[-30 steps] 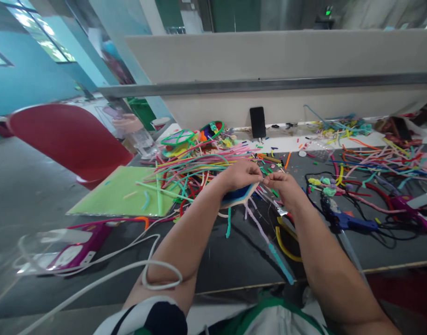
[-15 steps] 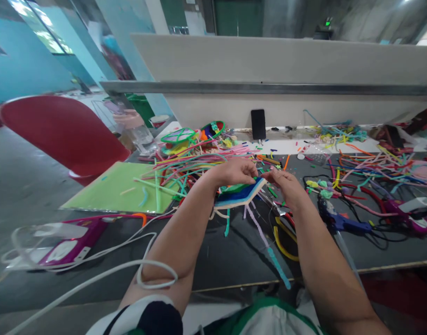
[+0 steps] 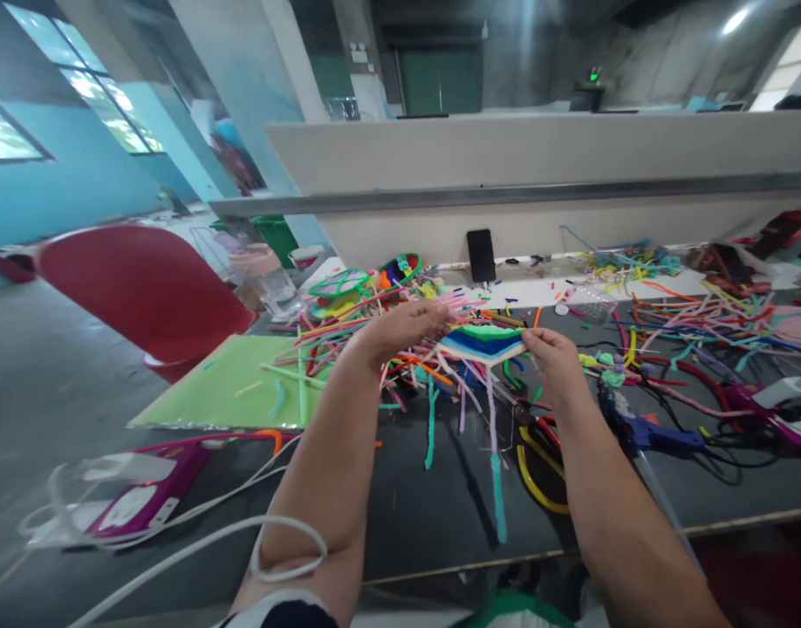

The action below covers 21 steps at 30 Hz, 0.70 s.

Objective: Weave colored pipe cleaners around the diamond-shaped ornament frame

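A striped pipe-cleaner piece (image 3: pixel 482 345), green, dark blue, light blue and white in a shallow V, is held above the dark table. At its left end my left hand (image 3: pixel 410 330) grips the edge, its fingertips partly hidden. The right corner is pinched between the thumb and fingers of my right hand (image 3: pixel 552 356). Below the V's point hangs a lilac and teal pipe-cleaner strand (image 3: pixel 496 453). A shorter teal strand (image 3: pixel 430 427) dangles further left. Behind and under the piece lies a heap of loose pipe cleaners (image 3: pixel 335 327) in many colours.
Right of my hands lie a blue glue gun (image 3: pixel 662 433) and a yellow-handled tool (image 3: pixel 537 484). A phone (image 3: pixel 482 255) leans on the partition. Left are a green sheet pack (image 3: pixel 210 384), a purple power strip (image 3: pixel 152 488), a white cable (image 3: pixel 197 541) and a red chair (image 3: pixel 139 288).
My hands have moved apart, and the striped piece is now spread wider and faces me more. The strand beneath hangs straighter. The camera view has tipped up slightly.
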{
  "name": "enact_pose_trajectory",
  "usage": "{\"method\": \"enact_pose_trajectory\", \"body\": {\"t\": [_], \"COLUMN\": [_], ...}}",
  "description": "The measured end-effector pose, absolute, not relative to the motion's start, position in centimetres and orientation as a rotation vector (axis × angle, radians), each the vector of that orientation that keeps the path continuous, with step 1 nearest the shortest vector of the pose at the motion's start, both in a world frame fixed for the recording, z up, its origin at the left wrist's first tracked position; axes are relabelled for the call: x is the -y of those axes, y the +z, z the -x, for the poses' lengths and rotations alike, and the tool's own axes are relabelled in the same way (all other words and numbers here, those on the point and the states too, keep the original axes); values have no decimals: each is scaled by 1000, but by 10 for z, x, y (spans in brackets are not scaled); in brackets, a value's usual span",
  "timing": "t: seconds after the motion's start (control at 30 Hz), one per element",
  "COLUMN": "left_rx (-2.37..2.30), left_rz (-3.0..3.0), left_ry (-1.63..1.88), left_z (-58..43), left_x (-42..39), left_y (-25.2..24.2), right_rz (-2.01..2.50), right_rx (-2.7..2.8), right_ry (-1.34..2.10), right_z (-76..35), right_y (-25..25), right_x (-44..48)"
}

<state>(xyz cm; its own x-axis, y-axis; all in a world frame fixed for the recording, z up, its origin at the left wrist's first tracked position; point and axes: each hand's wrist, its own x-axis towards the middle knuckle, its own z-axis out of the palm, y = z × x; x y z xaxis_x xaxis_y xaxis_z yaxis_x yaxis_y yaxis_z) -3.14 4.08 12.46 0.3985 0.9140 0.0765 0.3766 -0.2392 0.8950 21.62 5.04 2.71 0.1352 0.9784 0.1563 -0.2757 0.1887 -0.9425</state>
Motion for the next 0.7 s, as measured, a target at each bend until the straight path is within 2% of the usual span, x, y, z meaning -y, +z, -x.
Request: {"method": "enact_pose_trajectory", "body": {"t": [0.3, 0.4, 0.47, 0.5, 0.6, 0.7], "left_rx": [-1008, -981, -944, -920, -869, -869], "left_rz": [-1749, -1755, -1772, -1781, -1772, -1736], "left_ry": [758, 778, 778, 770, 752, 759], "left_z": [41, 44, 42, 40, 29, 18], "left_x": [-39, -36, -33, -31, -27, -26], "left_y": [130, 134, 136, 137, 136, 130], "right_rz": [995, 1164, 1094, 1010, 815, 810], "right_rx": [1006, 1324, 1550, 1672, 1912, 1847], "right_ry": [975, 690, 413, 384, 513, 739], "right_z": [-213, -208, -199, -193, -176, -171], "right_y": [34, 56, 75, 82, 92, 83], "right_x": [-45, -36, -30, -27, -24, -27]}}
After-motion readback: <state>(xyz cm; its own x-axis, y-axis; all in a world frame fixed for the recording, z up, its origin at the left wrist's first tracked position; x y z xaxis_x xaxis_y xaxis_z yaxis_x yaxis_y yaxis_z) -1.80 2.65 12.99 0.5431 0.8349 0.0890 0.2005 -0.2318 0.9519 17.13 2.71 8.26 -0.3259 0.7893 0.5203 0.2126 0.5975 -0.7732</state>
